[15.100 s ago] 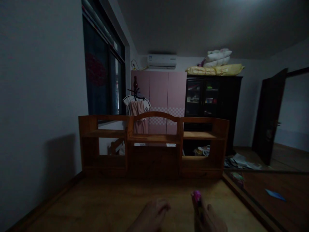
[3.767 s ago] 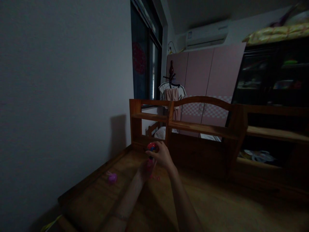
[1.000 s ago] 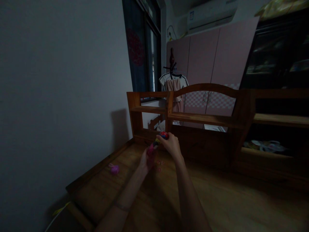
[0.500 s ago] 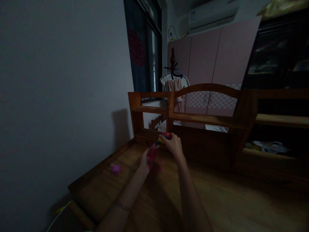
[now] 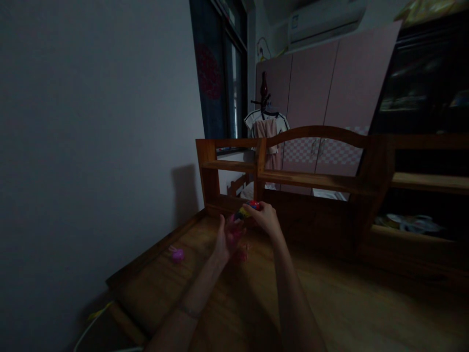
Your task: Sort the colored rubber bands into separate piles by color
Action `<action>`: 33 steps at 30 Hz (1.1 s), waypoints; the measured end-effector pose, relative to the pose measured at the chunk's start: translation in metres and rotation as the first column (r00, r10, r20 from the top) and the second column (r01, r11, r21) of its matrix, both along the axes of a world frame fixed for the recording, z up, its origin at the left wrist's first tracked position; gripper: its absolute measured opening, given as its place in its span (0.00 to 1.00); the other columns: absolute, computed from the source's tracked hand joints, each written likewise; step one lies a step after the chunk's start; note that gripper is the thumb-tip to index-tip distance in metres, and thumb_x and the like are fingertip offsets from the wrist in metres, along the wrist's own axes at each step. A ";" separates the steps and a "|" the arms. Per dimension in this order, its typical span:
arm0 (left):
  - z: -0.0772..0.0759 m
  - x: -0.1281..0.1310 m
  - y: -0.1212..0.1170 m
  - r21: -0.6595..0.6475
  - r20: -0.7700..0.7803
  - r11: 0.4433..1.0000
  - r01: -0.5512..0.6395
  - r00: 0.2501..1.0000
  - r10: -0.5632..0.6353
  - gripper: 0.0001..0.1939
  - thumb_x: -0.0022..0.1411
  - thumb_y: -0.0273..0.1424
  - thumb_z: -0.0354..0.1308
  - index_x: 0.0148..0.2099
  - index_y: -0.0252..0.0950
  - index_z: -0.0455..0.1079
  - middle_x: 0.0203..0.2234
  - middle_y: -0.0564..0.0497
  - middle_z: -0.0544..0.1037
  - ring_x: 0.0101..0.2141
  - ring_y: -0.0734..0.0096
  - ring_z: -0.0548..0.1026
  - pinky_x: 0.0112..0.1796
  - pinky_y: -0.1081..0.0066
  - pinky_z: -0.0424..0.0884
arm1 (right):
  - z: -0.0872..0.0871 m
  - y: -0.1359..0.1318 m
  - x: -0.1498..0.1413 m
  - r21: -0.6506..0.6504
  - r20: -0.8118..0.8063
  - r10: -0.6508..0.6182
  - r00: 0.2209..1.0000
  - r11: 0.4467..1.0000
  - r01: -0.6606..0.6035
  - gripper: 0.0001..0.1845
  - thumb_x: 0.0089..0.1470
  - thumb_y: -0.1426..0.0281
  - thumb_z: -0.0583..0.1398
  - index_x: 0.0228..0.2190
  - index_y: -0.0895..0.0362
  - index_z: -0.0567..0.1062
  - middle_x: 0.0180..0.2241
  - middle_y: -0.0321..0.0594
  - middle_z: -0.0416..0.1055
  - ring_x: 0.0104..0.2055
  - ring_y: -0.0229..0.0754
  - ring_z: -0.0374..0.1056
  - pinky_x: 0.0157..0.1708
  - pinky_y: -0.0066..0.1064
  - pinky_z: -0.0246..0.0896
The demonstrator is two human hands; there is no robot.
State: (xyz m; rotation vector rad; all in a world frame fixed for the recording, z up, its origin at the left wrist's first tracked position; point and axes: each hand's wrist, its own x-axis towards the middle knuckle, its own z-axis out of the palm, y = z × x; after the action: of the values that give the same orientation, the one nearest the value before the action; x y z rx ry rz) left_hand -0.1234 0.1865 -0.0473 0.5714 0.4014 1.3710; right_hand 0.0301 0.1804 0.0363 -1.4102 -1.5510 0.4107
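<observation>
Raised over the table, my right hand [image 5: 267,217] grips a short handle-like object [image 5: 244,212] coloured red, blue, yellow and black. Its exact kind is too dark to make out. My left hand [image 5: 224,240] sits just below and to the left, palm up, thumb raised. A see-through pink piece [image 5: 234,231] rests in its palm and fingers, close to the black end of the handle-like object; whether they touch I cannot tell. Behind my left hand, a reddish-pink item [image 5: 242,253] lies on the wood, partly hidden. Farther left lies a small purple toy with two ear-like prongs [image 5: 178,254].
The wooden table [image 5: 330,298] has a raised shelf unit [image 5: 315,181] along its back. A white wall [image 5: 91,146] borders the left side. Assorted small things [image 5: 406,222] fill a right-hand shelf. A pale cable [image 5: 91,327] hangs by the lower left edge.
My left thumb has lifted away from the pink piece and the fingers have loosened. A pale shaft between the two objects no longer shows. My right hand stays nearly in place.
</observation>
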 end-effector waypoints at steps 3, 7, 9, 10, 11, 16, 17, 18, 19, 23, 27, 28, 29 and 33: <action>0.002 -0.002 -0.002 -0.017 -0.051 0.999 0.041 0.998 -0.042 0.21 0.60 0.48 0.57 0.48 0.39 0.71 0.37 0.49 0.79 0.39 0.64 0.78 0.43 0.62 0.74 | 0.001 -0.002 -0.001 0.010 0.015 0.044 0.999 0.999 -0.044 0.30 0.47 0.44 0.59 0.32 0.59 0.76 0.28 0.45 0.74 0.30 0.44 0.71 0.25 0.27 0.59; -0.003 -0.004 0.000 0.035 -0.059 0.999 -0.003 0.998 0.005 0.15 0.59 0.30 0.62 0.49 0.43 0.69 0.42 0.53 0.78 0.43 0.67 0.77 0.49 0.62 0.71 | 0.002 -0.004 -0.002 -0.012 -0.006 0.110 0.994 0.994 -0.110 0.29 0.47 0.46 0.59 0.34 0.59 0.77 0.27 0.43 0.74 0.29 0.43 0.71 0.25 0.27 0.60; -0.007 -0.006 0.001 0.088 -0.037 0.996 -0.007 0.999 0.010 0.16 0.58 0.25 0.61 0.49 0.43 0.69 0.45 0.53 0.77 0.47 0.67 0.75 0.52 0.61 0.68 | 0.003 -0.005 -0.002 -0.018 -0.018 0.130 0.991 0.991 -0.130 0.28 0.48 0.46 0.59 0.33 0.60 0.77 0.27 0.43 0.74 0.29 0.42 0.71 0.25 0.27 0.60; -0.009 -0.007 0.002 0.091 -0.038 0.996 0.011 0.999 -0.008 0.16 0.59 0.24 0.60 0.49 0.42 0.69 0.45 0.52 0.77 0.49 0.67 0.74 0.53 0.61 0.67 | 0.003 -0.005 -0.001 -0.021 -0.022 0.134 0.991 0.991 -0.135 0.28 0.48 0.47 0.60 0.33 0.60 0.77 0.27 0.43 0.74 0.29 0.42 0.71 0.25 0.27 0.60; -0.010 -0.007 0.002 0.081 -0.043 0.996 0.032 0.999 -0.029 0.15 0.59 0.24 0.59 0.48 0.40 0.69 0.44 0.50 0.77 0.50 0.66 0.73 0.54 0.60 0.66 | 0.003 -0.005 -0.001 -0.023 -0.027 0.137 0.990 0.990 -0.137 0.28 0.48 0.47 0.60 0.33 0.60 0.77 0.27 0.43 0.74 0.29 0.42 0.71 0.25 0.27 0.60; -0.010 -0.008 0.002 0.076 -0.062 0.995 0.057 0.997 -0.052 0.10 0.57 0.25 0.61 0.43 0.36 0.71 0.41 0.47 0.78 0.50 0.62 0.73 0.54 0.58 0.66 | -0.001 -0.001 0.001 -0.052 -0.083 0.155 0.984 0.986 -0.160 0.27 0.47 0.48 0.61 0.34 0.60 0.77 0.27 0.42 0.74 0.28 0.42 0.71 0.22 0.25 0.60; -0.010 -0.007 0.002 0.092 -0.068 0.995 0.048 0.997 -0.041 0.11 0.57 0.24 0.61 0.43 0.37 0.71 0.42 0.48 0.78 0.50 0.62 0.73 0.54 0.58 0.67 | -0.001 -0.001 0.001 -0.054 -0.096 0.157 0.983 0.985 -0.163 0.27 0.47 0.48 0.61 0.34 0.60 0.78 0.27 0.43 0.74 0.27 0.41 0.71 0.22 0.25 0.60; -0.009 -0.006 0.002 0.105 -0.076 0.994 0.033 0.997 -0.026 0.12 0.56 0.24 0.62 0.44 0.37 0.71 0.43 0.48 0.78 0.49 0.63 0.74 0.53 0.58 0.67 | -0.001 -0.001 0.002 -0.053 -0.105 0.156 0.982 0.985 -0.162 0.27 0.47 0.49 0.62 0.34 0.61 0.78 0.26 0.43 0.74 0.27 0.41 0.71 0.22 0.25 0.60; -0.009 -0.005 0.001 0.115 -0.085 0.993 0.016 0.996 -0.006 0.13 0.55 0.23 0.63 0.44 0.38 0.71 0.44 0.49 0.77 0.49 0.63 0.74 0.53 0.58 0.67 | -0.001 -0.001 0.002 -0.048 -0.111 0.152 0.982 0.986 -0.158 0.26 0.47 0.49 0.62 0.33 0.61 0.78 0.26 0.43 0.74 0.27 0.41 0.71 0.22 0.25 0.60; -0.009 -0.001 0.002 0.117 -0.121 0.993 -0.022 0.992 0.036 0.16 0.53 0.23 0.66 0.45 0.37 0.71 0.45 0.49 0.77 0.48 0.63 0.74 0.53 0.61 0.68 | -0.001 -0.002 0.004 -0.014 -0.117 0.123 0.985 0.992 -0.126 0.25 0.46 0.50 0.62 0.32 0.61 0.78 0.25 0.42 0.73 0.27 0.42 0.70 0.23 0.26 0.61; -0.013 0.000 0.006 0.087 -0.108 0.994 -0.058 0.992 0.068 0.13 0.54 0.25 0.66 0.43 0.37 0.72 0.43 0.49 0.78 0.46 0.64 0.75 0.52 0.60 0.69 | -0.001 -0.002 0.007 -0.001 -0.119 0.099 0.988 0.995 -0.100 0.26 0.47 0.49 0.61 0.33 0.61 0.77 0.24 0.42 0.73 0.27 0.42 0.70 0.24 0.27 0.61; -0.014 -0.001 0.007 0.081 -0.097 0.995 -0.062 0.993 0.070 0.13 0.55 0.26 0.66 0.44 0.38 0.72 0.43 0.49 0.78 0.46 0.64 0.75 0.52 0.59 0.69 | -0.001 -0.001 0.008 -0.002 -0.114 0.091 0.989 0.996 -0.092 0.27 0.47 0.48 0.61 0.33 0.61 0.77 0.24 0.42 0.73 0.27 0.42 0.70 0.24 0.27 0.61; -0.015 -0.001 0.008 0.076 -0.085 0.995 -0.063 0.994 0.069 0.13 0.55 0.27 0.65 0.45 0.38 0.72 0.43 0.50 0.78 0.46 0.65 0.75 0.52 0.59 0.69 | -0.001 -0.001 0.008 -0.004 -0.108 0.085 0.991 0.996 -0.086 0.27 0.47 0.48 0.61 0.33 0.60 0.77 0.24 0.42 0.73 0.27 0.42 0.70 0.24 0.27 0.61; -0.016 -0.003 0.010 0.055 -0.077 0.996 -0.070 0.994 0.074 0.14 0.56 0.26 0.65 0.45 0.39 0.72 0.43 0.49 0.78 0.45 0.67 0.76 0.51 0.61 0.70 | -0.002 0.001 0.008 0.013 -0.060 0.072 0.996 0.997 -0.071 0.29 0.45 0.45 0.60 0.33 0.59 0.76 0.27 0.42 0.73 0.29 0.42 0.70 0.26 0.27 0.60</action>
State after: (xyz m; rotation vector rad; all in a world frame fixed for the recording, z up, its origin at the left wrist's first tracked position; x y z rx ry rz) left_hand -0.1268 0.1967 -0.0636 0.6612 0.4546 1.4344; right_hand 0.0379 0.1814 0.0339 -1.3251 -1.5554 0.4829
